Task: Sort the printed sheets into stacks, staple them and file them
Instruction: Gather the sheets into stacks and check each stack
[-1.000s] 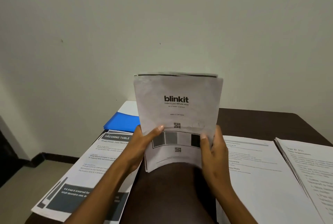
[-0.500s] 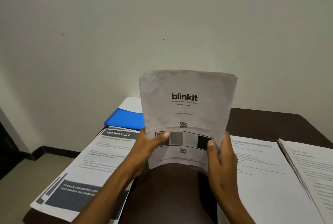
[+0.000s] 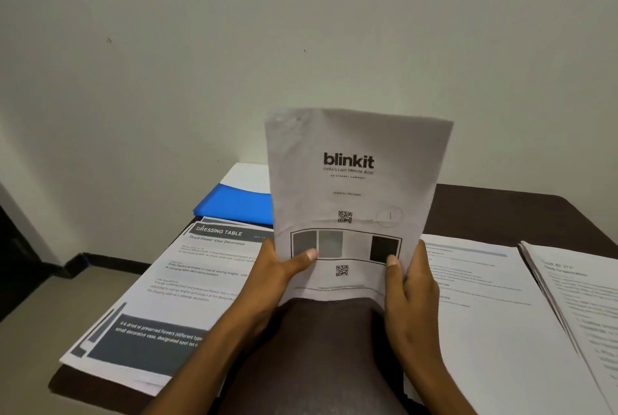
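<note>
I hold a bundle of printed sheets (image 3: 354, 187) upright in front of me; its front page reads "blinkit" with QR codes and grey squares. My left hand (image 3: 277, 267) grips its lower left edge with the thumb on the front. My right hand (image 3: 411, 284) grips the lower right edge, thumb on the front too. The bundle's bottom edge rests on or just above the dark brown table (image 3: 327, 347); which one I cannot tell. A "Dressing Table" stack (image 3: 174, 297) lies flat at the left. Two more text stacks lie at the right, one near (image 3: 485, 314) and one farther right (image 3: 582, 301).
A blue folder (image 3: 234, 204) with a white sheet (image 3: 247, 177) behind it lies at the table's back left, next to the pale wall. The left stack overhangs the table's left edge above the floor (image 3: 50, 307). No stapler is in view.
The bundle has shifted slightly right and risen a little in my hands. Its uneven top edges, seen at first, now look flush. Both hands keep their grip.
</note>
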A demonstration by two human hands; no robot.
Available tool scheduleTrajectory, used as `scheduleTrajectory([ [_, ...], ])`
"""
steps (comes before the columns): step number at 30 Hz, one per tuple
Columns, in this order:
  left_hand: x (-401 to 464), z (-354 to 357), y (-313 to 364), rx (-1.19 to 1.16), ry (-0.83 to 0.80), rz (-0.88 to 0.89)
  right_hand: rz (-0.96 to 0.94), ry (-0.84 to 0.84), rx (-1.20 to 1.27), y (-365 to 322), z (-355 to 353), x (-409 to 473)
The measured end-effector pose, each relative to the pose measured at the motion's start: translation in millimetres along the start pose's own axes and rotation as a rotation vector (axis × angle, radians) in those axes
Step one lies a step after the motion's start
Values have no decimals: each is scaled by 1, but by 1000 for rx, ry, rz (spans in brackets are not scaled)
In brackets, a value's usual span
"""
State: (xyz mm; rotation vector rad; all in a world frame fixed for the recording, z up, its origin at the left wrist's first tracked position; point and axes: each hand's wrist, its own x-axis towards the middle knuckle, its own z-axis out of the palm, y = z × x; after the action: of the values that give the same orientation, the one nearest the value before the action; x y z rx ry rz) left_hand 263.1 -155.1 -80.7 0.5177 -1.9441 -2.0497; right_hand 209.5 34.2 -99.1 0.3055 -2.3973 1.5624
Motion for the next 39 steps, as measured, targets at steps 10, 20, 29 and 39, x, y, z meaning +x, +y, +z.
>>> scheduleTrajectory([
  [10, -22, -23, 7, 327, -149, 23, 90, -293, 33, -3, -36, -8],
  [20, -25, -38, -17, 564, 10, -8, 165, -307, -225, 3, -39, -39],
  [29, -22, -34, -17, 691, 123, 124, 156, -274, -441, -18, -50, -36],
  [39, -28, -30, -22, 784, 164, 180, 104, -273, -559, -12, -51, -39],
])
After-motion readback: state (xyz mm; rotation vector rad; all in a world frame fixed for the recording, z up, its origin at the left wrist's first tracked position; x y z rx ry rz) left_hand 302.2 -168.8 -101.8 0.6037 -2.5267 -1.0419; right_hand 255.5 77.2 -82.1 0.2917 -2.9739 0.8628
